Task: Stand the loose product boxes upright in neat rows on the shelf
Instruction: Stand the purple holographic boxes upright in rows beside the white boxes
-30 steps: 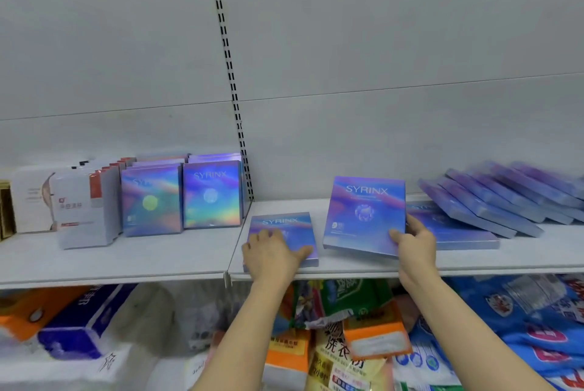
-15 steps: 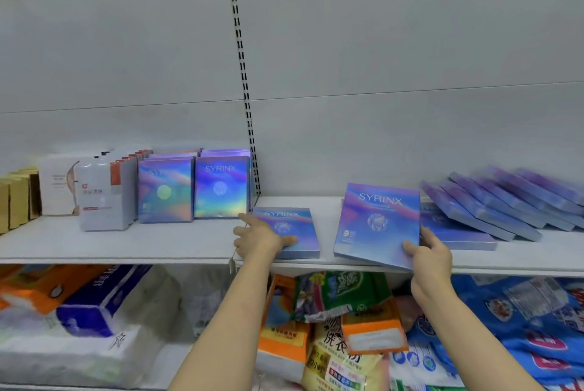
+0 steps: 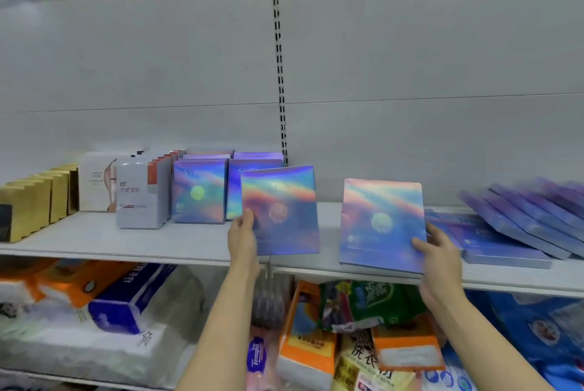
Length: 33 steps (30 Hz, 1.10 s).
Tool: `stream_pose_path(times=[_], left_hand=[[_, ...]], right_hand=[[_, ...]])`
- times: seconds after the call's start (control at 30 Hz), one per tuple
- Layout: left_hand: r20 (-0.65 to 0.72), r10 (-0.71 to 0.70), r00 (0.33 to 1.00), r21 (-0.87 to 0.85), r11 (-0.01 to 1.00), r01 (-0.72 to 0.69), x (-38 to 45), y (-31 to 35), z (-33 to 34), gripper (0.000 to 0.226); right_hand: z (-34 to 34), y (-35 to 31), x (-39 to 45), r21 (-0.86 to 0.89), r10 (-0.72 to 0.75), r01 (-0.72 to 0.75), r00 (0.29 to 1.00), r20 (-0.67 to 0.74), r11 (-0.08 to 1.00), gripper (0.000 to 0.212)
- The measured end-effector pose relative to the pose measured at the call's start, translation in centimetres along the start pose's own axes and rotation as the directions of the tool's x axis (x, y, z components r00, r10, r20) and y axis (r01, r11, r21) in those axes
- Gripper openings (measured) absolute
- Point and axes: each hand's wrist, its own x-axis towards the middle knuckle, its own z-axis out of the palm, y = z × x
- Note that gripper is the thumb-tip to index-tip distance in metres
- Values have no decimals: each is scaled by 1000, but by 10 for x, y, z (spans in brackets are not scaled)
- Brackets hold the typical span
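The shelf [image 3: 126, 242] holds upright rows of boxes [image 3: 199, 190] on the left and a slumped pile of flat boxes [image 3: 518, 220] on the right. The left hand [image 3: 241, 237] grips one shiny box [image 3: 281, 210] by its left edge, upright. The right hand [image 3: 439, 251] clasps another box [image 3: 380, 223], tilted back, at its lower right corner.

Shelf [image 3: 126, 245] w/ boxes [image 3: 502, 245]

A shop aisle: a white metal shelf [image 3: 94, 242] with a slotted upright [image 3: 279, 74] carries rows of identical boxed goods [image 3: 199, 190], tissue packs [image 3: 120, 302] stocked beneath.
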Motion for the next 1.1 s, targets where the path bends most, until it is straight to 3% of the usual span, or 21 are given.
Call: stream_pose_path(times=[0.2, 0.47, 0.8, 1.1], left_hand=[[-58, -2, 998, -133, 991, -6, 47, 19, -77, 23], [-92, 18, 996, -152, 988, -31, 111, 31, -146, 20], [-8, -22, 1000, -129, 991, 21, 168, 15, -189, 14], [57, -6, 998, -153, 988, 15, 177, 13, -187, 9]], right_hand=[[77, 33, -17, -6, -30, 31, 999, 44, 1000, 34], [177, 70, -24, -13, -10, 11, 997, 76, 1000, 37], [260, 126, 0, 3, -5, 5, 1000, 23, 1000, 43], [291, 141, 20, -195, -112, 87, 986, -122, 977, 39]])
